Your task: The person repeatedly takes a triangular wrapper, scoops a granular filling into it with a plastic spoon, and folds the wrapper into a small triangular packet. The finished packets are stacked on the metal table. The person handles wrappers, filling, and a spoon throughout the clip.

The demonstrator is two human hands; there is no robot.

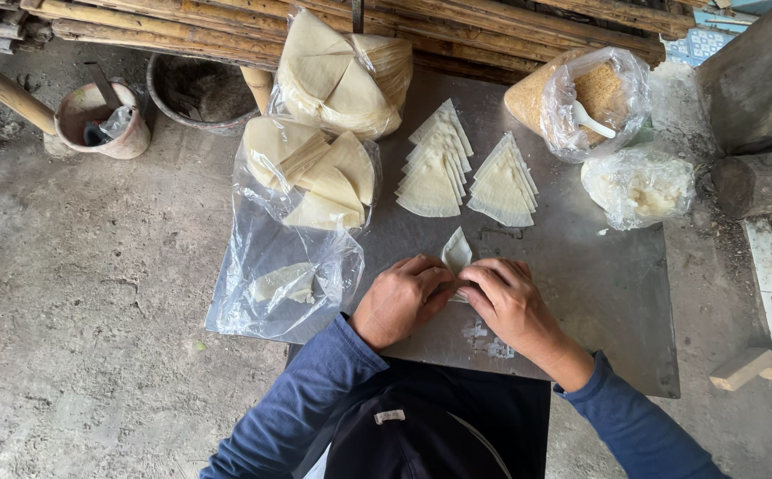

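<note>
Both hands are down low, close together in front of the body. Left hand (401,299) lies palm down, knuckles up, fingers curled toward the right one. Right hand (507,300) mirrors it, fingers bent inward, and the fingertips of the two pretty much meet. Both forearms angle in from blue sleeves, wrists bare.
</note>
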